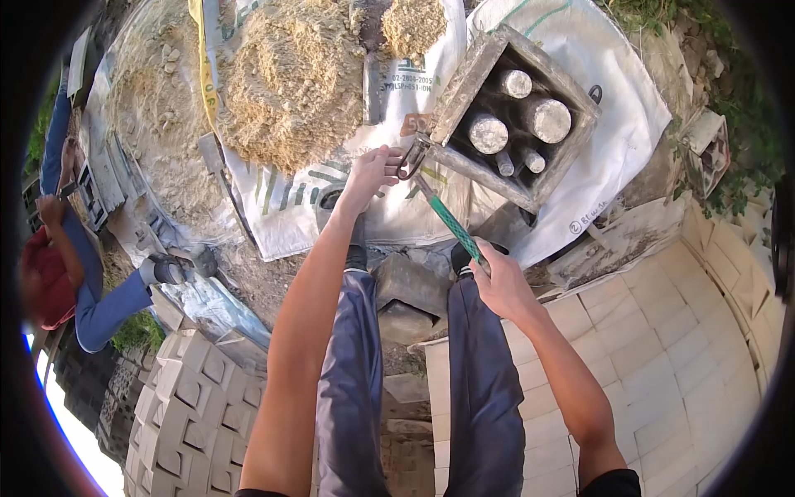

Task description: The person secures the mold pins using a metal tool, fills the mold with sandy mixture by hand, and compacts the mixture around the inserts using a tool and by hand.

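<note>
- Head view: a worker bends over a wooden box mould (468, 91) set on a white sheet (638, 108), filling much of the sheet's left side, the box's left corner reaching toward a printed sack (277, 236).
- The left hand (377, 176) is raised at that corner, fingers half curled beside a metal clasp (416, 153); whether they have hold of it cannot be told.
- The right hand (500, 286), fingers wrapped closed, grips a green-handled tool (451, 222) that slants up toward the clasp; its far end is hard to make out.
- Inside the box stand three thick cylinders (550, 122) with pale tops and, nearest its bottom corner, two slim rods (532, 161).
- Coarse yellow sand (290, 87) is heaped across the printed sack, well above its lower left corner.
- At far left, a second person (54, 277) in red and blue; pale blocks (633, 356) line the lower right.
</note>
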{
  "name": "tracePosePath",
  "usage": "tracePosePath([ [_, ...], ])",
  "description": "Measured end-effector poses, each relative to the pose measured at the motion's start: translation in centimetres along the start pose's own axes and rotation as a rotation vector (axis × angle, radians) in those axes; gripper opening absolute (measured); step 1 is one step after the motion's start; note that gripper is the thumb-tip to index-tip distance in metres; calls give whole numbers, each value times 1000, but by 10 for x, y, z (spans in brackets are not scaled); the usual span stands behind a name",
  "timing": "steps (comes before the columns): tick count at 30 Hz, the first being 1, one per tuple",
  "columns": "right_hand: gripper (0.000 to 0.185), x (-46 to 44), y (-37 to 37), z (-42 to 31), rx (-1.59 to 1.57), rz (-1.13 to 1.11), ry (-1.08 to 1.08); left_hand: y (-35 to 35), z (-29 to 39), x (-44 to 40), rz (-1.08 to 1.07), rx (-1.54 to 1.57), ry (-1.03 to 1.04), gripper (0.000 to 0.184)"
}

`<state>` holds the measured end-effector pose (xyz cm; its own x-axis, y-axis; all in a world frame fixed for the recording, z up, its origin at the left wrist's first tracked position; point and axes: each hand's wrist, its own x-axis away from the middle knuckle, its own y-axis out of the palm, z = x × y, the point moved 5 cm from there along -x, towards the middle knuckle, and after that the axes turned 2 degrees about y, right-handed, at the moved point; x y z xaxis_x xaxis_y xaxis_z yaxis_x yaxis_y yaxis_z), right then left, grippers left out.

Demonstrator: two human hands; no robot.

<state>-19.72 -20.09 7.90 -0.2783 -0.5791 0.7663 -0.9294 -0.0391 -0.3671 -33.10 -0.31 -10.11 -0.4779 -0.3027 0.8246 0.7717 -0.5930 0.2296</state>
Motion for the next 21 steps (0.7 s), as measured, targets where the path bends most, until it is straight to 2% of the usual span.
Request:
tracePosePath([
  [2,41,-8,-4,-33,116,-158,74,-10,-5,9,10,29,22,38],
  [6,40,-24,6,-75,176,-194,134,-13,-5,23,29,70,-3,37],
  [9,38,-35,14,-91,258,-115,158,-8,-11,22,36,72,-19,35],
  [11,31,-46,24,-92,66,-312,393,0,-20,18,-3,28,0,34],
  [12,31,-53,22,-93,71,-309,396,3,-22,17,37,36,-21,31],
  [14,31,-61,28,-93,-207,-411,484,6,-25,17,59,63,-4,31],
  [19,30,-67,17,-90,-431,-318,497,10,-33,14,128,203,79,33],
  [21,37,-70,19,-84,-444,-353,419,10,-31,15,139,252,2,38],
])
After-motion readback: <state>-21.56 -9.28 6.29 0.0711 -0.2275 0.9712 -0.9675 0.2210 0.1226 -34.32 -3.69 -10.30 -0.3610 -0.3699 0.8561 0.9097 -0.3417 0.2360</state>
